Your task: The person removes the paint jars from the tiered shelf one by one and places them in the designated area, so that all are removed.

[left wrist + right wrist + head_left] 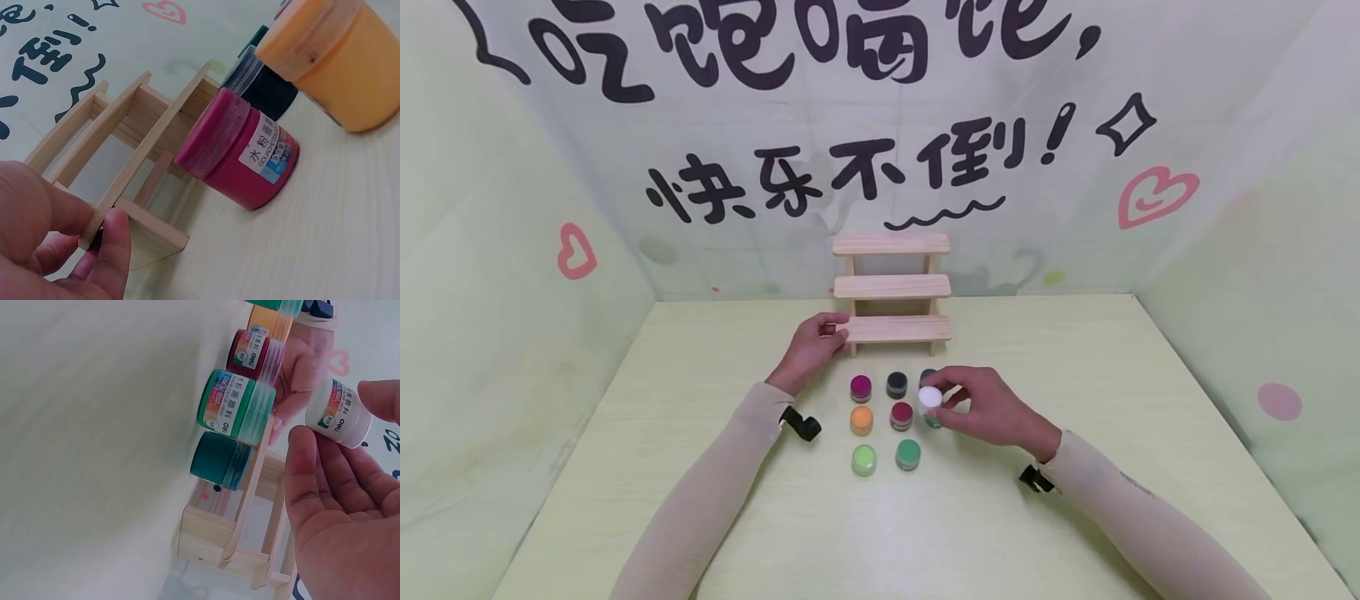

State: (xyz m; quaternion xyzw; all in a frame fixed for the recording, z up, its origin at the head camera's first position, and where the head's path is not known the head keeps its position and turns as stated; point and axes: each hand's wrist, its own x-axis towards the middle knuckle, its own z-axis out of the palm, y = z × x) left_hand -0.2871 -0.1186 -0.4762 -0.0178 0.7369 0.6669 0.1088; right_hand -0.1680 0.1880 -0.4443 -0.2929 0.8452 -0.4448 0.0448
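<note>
My left hand (808, 352) grips the left end of the lowest shelf on a three-tier wooden stand (895, 330), its thumb and fingers pinching the board's edge. In my right hand (996, 410) a small white paint jar (337, 415) is held between thumb and fingers, raised above the table. Below it, a green jar (234, 406) is partly hidden in the head view, and a teal jar (219, 459) stands behind. Other paint jars stand in front of the stand: magenta (237, 150), black (897, 384), orange (861, 420), dark red (901, 415), light green (864, 460) and another green jar (907, 454).
The pale wood-grain table (1037, 533) lies under everything. Behind the stand hangs a white cloth backdrop (760, 258) with black writing, and cloth sides flank the table left and right. Black wrist camera mounts (805, 425) sit at both sleeves.
</note>
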